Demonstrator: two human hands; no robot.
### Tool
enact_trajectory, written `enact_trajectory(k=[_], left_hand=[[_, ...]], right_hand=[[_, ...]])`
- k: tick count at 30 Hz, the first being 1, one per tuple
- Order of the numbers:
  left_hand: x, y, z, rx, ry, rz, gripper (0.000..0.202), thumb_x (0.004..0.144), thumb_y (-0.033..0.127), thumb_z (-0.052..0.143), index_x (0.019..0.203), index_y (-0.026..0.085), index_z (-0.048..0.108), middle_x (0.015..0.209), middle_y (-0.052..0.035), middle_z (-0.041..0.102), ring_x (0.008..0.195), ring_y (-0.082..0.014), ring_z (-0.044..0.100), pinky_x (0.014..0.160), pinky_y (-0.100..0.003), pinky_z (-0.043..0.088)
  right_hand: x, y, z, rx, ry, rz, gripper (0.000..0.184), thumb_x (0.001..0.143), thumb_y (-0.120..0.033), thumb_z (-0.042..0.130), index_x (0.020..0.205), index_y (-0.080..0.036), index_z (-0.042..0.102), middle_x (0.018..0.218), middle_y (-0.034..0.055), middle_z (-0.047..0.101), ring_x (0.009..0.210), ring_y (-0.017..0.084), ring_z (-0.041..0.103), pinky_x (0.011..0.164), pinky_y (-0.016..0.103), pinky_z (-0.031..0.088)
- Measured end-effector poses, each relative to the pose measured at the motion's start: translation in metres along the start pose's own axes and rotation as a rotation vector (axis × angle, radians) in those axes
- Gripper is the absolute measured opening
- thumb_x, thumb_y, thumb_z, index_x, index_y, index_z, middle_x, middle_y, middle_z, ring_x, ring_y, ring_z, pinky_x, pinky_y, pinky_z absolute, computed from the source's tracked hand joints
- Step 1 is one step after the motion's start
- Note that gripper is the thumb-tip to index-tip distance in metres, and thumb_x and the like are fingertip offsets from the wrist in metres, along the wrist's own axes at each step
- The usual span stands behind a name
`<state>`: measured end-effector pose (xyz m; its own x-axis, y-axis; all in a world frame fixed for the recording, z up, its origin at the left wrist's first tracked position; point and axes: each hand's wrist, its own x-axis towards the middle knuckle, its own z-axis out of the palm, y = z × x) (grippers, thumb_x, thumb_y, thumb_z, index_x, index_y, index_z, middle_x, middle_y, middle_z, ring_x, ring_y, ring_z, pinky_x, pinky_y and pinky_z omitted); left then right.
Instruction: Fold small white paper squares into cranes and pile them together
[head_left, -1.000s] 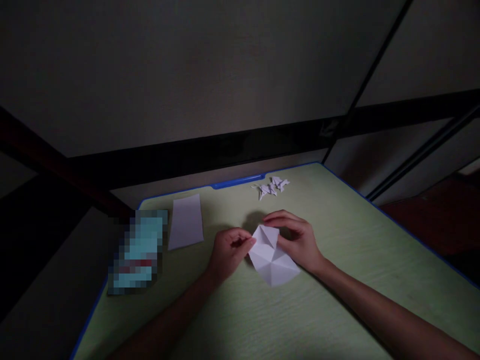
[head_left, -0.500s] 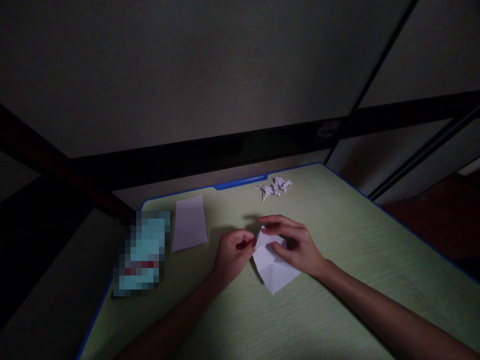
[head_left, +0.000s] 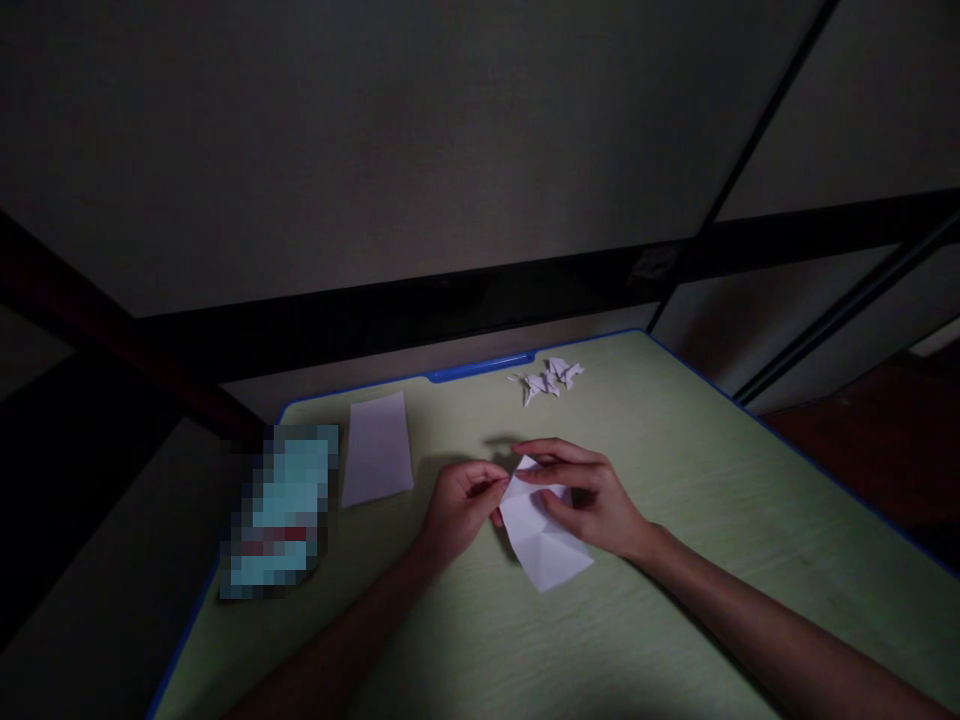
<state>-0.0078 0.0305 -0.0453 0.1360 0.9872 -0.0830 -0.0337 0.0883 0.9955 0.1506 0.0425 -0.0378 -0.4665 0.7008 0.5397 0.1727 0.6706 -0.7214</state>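
A creased white paper square (head_left: 541,540) lies partly folded on the pale green table (head_left: 675,480) in dim light. My left hand (head_left: 459,505) pinches the paper's left corner between thumb and fingertips. My right hand (head_left: 589,495) curls over the paper's upper right part, fingers bent on a raised flap near the top corner. Both hands meet at the paper's far tip.
A flat white sheet (head_left: 376,448) lies at the left, beside a blurred teal packet (head_left: 279,510) at the table's left edge. Several small folded paper figures (head_left: 546,381) sit near the far edge by a blue handle (head_left: 480,366). Dark walls stand behind.
The paper's far flap has been folded inward, so the sheet looks narrower. My right fingers moved left toward my left hand, and the paper shifted slightly nearer.
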Motion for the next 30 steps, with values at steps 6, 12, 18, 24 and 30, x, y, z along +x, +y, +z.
enact_trajectory(k=[6, 12, 18, 24, 30], left_hand=[[0.001, 0.001, -0.003, -0.029, -0.035, -0.012, 0.015, 0.061, 0.027, 0.059, 0.06, 0.012, 0.06, 0.046, 0.0015, 0.056, 0.038, -0.0079, 0.049, 0.039, -0.018, 0.039], [0.001, 0.004, -0.003, -0.058, -0.037, -0.044, 0.017, 0.062, 0.027, 0.057, 0.058, 0.011, 0.06, 0.047, 0.0013, 0.056, 0.04, -0.008, 0.05, 0.04, -0.018, 0.04], [0.001, 0.001, -0.002, -0.05, -0.027, -0.021, 0.011, 0.058, 0.021, 0.061, 0.061, 0.011, 0.06, 0.048, 0.0015, 0.057, 0.042, -0.0078, 0.049, 0.041, -0.018, 0.039], [0.002, 0.0, -0.003, -0.032, 0.028, -0.014, 0.009, 0.057, 0.019, 0.061, 0.058, 0.01, 0.058, 0.045, 0.0019, 0.056, 0.038, -0.007, 0.047, 0.039, -0.017, 0.036], [0.002, 0.002, -0.003, -0.018, 0.092, -0.01, 0.008, 0.055, 0.019, 0.061, 0.056, 0.011, 0.057, 0.045, 0.0025, 0.055, 0.038, -0.007, 0.047, 0.039, -0.017, 0.037]], right_hand=[[-0.001, 0.003, 0.001, -0.032, -0.003, 0.017, 0.031, 0.066, -0.005, 0.048, 0.09, -0.022, 0.061, 0.105, 0.0077, 0.055, 0.087, 0.017, 0.056, 0.074, 0.034, 0.046], [-0.002, 0.003, 0.002, -0.093, -0.004, -0.003, 0.028, 0.068, -0.007, 0.048, 0.091, -0.018, 0.061, 0.103, 0.0095, 0.055, 0.093, 0.018, 0.053, 0.075, 0.033, 0.045], [-0.001, 0.0, 0.003, -0.086, -0.014, 0.015, 0.029, 0.067, -0.007, 0.047, 0.09, -0.019, 0.061, 0.105, 0.0084, 0.054, 0.093, 0.018, 0.051, 0.076, 0.034, 0.043], [0.003, 0.006, -0.002, 0.408, -0.02, 0.268, 0.038, 0.067, -0.011, 0.048, 0.104, -0.021, 0.049, 0.103, 0.007, 0.052, 0.083, 0.016, 0.052, 0.063, 0.028, 0.044], [0.008, 0.016, -0.005, 0.729, -0.127, 0.487, 0.021, 0.069, -0.027, 0.053, 0.085, -0.013, 0.053, 0.071, 0.002, 0.054, 0.062, 0.01, 0.049, 0.052, 0.02, 0.036]])
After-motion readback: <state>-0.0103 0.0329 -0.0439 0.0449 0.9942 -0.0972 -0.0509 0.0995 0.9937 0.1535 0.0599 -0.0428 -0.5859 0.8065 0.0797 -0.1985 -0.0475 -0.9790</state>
